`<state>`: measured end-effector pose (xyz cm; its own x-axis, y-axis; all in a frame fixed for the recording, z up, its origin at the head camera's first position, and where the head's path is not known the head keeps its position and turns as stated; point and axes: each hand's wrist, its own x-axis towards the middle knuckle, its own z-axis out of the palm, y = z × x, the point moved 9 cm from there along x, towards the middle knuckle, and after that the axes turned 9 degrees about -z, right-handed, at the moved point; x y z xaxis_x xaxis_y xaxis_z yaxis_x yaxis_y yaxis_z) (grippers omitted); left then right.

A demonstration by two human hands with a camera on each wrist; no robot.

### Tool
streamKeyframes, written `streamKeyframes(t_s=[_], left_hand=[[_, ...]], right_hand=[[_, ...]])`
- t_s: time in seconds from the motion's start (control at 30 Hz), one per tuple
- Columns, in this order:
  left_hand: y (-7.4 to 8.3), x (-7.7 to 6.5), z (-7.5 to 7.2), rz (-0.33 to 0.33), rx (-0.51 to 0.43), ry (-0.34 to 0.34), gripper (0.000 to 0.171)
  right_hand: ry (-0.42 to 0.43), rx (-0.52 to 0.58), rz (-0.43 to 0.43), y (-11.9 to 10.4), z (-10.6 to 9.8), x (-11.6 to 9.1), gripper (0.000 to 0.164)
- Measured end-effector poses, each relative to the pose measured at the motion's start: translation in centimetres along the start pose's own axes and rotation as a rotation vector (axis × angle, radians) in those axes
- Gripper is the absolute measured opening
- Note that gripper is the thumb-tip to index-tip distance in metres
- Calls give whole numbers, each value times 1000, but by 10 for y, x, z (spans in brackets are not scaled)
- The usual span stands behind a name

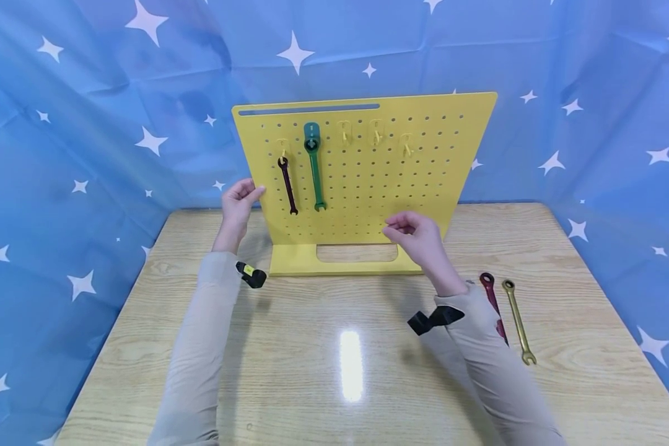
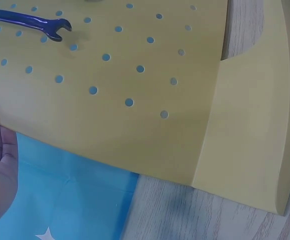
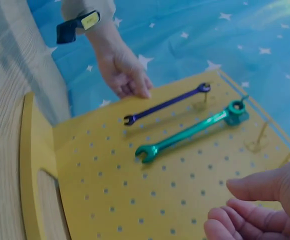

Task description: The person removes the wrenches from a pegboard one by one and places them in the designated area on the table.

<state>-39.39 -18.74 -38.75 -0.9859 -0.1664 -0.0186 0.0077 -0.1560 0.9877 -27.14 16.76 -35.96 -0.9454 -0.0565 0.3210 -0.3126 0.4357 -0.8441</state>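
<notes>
My left hand (image 1: 238, 203) pinches the left edge of a yellow pegboard (image 1: 362, 204), thumb on the front face and fingers behind. A small dark purple combination wrench (image 1: 288, 187) hangs from a yellow hook near that hand. To its right, a larger green combination wrench (image 1: 316, 176) hangs on a teal hook (image 1: 311, 129). My right hand (image 1: 417, 238) is in front of the board's lower right part, fingers loosely curled, holding nothing. In the right wrist view its thumb (image 3: 255, 186) stands apart from the fingers.
Three bare yellow hooks, one of them a middle hook (image 1: 376, 133), stick out to the right of the green wrench. A red wrench (image 1: 489, 290), partly hidden by my right sleeve, and a gold wrench (image 1: 517, 316) lie on the wooden table (image 1: 290, 371). Behind hangs a blue star-patterned cloth (image 1: 201, 62).
</notes>
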Motion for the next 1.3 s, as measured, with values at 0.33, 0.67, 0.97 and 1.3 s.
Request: streamKeyframes(t_s=[0.33,0.67,0.97,1.3], left_hand=[[-1,2,-1,5,-12,3,22],[0,3,1,12,-33,2,26],[-1,2,-1,12,-35,16,28],[1,1,0,29,-29,15,31]], right_hand=[[-2,106,-80,-23,26,20,22],[-41,205,-96,-40,51,42,29],[-42,253,-73,-50,69,63,34],[-22,274,-25,-51,85,82,42]])
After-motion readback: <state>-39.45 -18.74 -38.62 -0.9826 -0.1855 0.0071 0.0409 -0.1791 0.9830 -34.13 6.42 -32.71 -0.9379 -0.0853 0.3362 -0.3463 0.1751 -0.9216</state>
